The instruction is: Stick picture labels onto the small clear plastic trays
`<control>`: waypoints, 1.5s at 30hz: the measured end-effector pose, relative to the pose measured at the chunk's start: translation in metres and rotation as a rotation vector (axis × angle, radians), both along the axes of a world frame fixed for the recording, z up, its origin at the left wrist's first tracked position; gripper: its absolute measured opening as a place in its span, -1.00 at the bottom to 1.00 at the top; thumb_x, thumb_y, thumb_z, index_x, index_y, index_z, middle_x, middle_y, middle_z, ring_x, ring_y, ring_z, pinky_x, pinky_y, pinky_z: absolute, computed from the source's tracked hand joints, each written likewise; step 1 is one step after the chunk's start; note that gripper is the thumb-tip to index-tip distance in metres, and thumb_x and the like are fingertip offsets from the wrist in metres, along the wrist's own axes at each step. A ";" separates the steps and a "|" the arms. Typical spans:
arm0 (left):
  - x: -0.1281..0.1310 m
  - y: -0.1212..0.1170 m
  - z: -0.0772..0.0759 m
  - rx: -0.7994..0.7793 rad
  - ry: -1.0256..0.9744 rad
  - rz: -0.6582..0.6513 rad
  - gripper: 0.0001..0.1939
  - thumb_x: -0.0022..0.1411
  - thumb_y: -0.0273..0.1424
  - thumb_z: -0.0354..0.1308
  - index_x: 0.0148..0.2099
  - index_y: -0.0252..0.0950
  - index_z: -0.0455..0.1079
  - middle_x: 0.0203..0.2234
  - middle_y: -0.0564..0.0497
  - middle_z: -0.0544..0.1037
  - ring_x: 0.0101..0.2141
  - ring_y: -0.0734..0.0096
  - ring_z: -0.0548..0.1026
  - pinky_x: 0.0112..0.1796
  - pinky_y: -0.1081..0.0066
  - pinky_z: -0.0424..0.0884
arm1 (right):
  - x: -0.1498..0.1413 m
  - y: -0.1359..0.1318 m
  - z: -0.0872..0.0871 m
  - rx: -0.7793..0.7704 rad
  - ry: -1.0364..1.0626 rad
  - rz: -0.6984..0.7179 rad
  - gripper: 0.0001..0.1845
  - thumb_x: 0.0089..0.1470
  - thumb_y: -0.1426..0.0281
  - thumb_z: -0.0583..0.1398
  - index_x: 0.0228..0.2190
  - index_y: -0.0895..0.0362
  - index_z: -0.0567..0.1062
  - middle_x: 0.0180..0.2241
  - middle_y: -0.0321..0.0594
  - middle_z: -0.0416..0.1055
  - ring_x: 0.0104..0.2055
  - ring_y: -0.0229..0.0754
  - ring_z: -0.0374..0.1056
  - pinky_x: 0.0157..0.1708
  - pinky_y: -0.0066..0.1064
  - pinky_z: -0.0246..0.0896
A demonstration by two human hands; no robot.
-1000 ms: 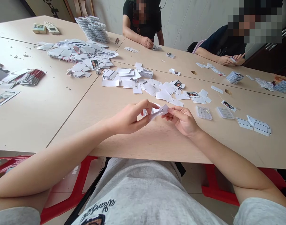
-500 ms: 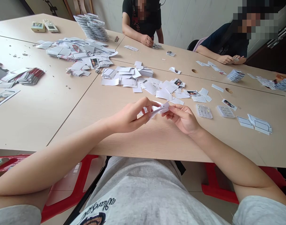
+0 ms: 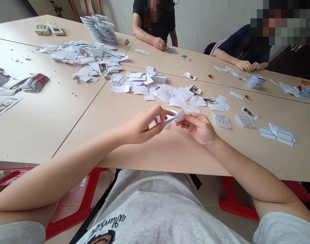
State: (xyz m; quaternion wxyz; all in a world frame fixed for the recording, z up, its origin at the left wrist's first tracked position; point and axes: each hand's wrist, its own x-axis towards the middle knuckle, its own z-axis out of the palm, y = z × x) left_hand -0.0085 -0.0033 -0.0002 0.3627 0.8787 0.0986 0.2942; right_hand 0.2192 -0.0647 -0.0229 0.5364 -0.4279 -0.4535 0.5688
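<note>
A bent slip of white paper point(image 3: 173, 119) is held just above the table between my two hands. My left hand point(image 3: 147, 127) grips its left end between thumb and fingers. At the right end, my right hand point(image 3: 199, 127) pinches the paper's edge with thumb and forefinger, the other fingers curled. A pale piece partly shows behind the left fingers; what it is I cannot make out. Just beyond the hands lies a spread of white paper cards point(image 3: 179, 101). To the right of my right hand is a clear plastic case point(image 3: 221, 120) with small items inside.
A second clear case point(image 3: 246, 121) and bordered cards point(image 3: 282, 134) lie to the right. Further back are a large heap of cards point(image 3: 86, 54) and tall stacks of clear cases point(image 3: 100, 30). Two people sit across the table point(image 3: 134, 157); a red stool point(image 3: 76, 210) stands at lower left.
My hands and the paper stay almost in place. The co-worker at the right has brought both hands together lower at the table. The view has shifted very slightly.
</note>
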 end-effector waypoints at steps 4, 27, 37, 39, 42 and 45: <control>0.000 0.000 0.000 -0.014 -0.007 -0.004 -0.94 0.32 -0.50 -0.02 -0.22 -0.28 0.13 0.04 -0.20 0.43 -0.12 0.38 0.50 -0.20 0.38 0.41 | 0.000 -0.001 0.001 0.011 -0.019 -0.008 -0.81 0.06 0.29 0.26 -0.35 0.13 0.62 -0.39 -0.17 0.54 -0.31 -0.24 0.43 -0.33 -0.46 0.22; 0.001 0.000 0.002 -0.068 -0.022 -0.027 -0.96 0.34 -0.47 -0.03 -0.22 -0.28 0.14 0.08 -0.20 0.39 -0.12 0.38 0.49 -0.17 0.34 0.44 | 0.004 0.001 0.000 0.008 -0.055 -0.015 -0.78 0.03 0.21 0.29 -0.32 0.07 0.61 -0.36 -0.23 0.54 -0.27 -0.25 0.45 -0.19 -0.43 0.32; 0.001 -0.001 0.000 -0.047 -0.026 -0.021 -0.97 0.34 -0.49 -0.04 -0.20 -0.29 0.14 0.07 -0.22 0.39 -0.12 0.36 0.48 -0.16 0.33 0.45 | 0.005 0.002 -0.002 0.004 -0.051 -0.026 -0.77 0.01 0.18 0.31 -0.32 0.06 0.60 -0.35 -0.24 0.54 -0.26 -0.24 0.45 -0.19 -0.42 0.33; 0.001 -0.001 0.000 -0.050 -0.021 -0.020 -0.97 0.33 -0.50 -0.04 -0.20 -0.29 0.14 0.07 -0.21 0.39 -0.11 0.36 0.48 -0.15 0.32 0.44 | 0.005 0.002 -0.002 0.003 -0.043 -0.023 -0.77 0.01 0.19 0.31 -0.32 0.05 0.60 -0.35 -0.25 0.53 -0.27 -0.25 0.45 -0.18 -0.42 0.33; 0.001 -0.001 0.001 -0.057 -0.020 -0.024 -0.96 0.33 -0.50 -0.04 -0.20 -0.28 0.14 0.07 -0.21 0.39 -0.10 0.34 0.48 -0.14 0.30 0.44 | 0.005 0.002 -0.002 0.004 -0.026 -0.013 -0.79 0.03 0.21 0.30 -0.32 0.05 0.60 -0.35 -0.26 0.53 -0.27 -0.27 0.44 -0.18 -0.44 0.34; 0.001 -0.001 0.001 -0.055 -0.023 -0.023 -0.97 0.33 -0.49 -0.04 -0.20 -0.29 0.15 0.06 -0.22 0.40 -0.09 0.33 0.47 -0.12 0.28 0.44 | 0.005 0.002 -0.002 -0.004 -0.022 -0.018 -0.81 0.02 0.21 0.30 -0.34 0.05 0.60 -0.35 -0.26 0.53 -0.27 -0.27 0.44 -0.18 -0.44 0.34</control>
